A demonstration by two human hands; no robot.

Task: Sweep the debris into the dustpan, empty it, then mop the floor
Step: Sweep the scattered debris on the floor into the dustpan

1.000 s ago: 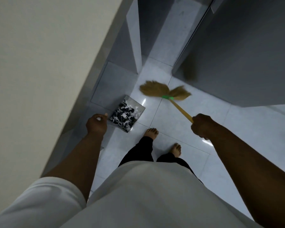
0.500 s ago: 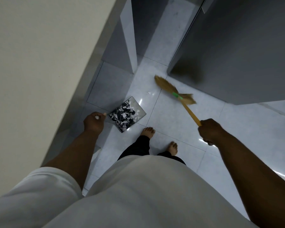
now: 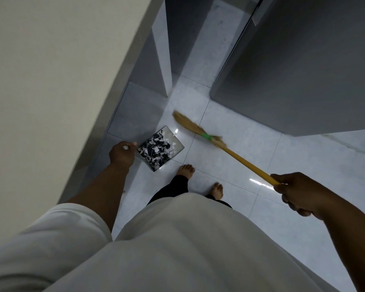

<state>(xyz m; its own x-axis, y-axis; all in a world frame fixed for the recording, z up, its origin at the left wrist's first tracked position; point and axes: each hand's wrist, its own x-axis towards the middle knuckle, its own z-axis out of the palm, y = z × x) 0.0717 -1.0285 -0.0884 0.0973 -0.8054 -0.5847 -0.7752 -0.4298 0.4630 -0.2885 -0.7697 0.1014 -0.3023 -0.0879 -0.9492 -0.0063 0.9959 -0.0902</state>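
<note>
Apparently sweeping is finishing: debris is sitting piled in the dustpan, which is lying just ahead of the left hand. That hand is curling tight round the pan's handle. Right hand is clenching the broom by its yellow stick, bristles pointing out past the pan. Can't tell if the pan is touching the floor. Emptying is probably coming next, calling for a level pan.

Both bare arms reach down and forward, the left hand fisted round the dustpan handle, the right hand, held wider, curled round the broom handle.
</note>
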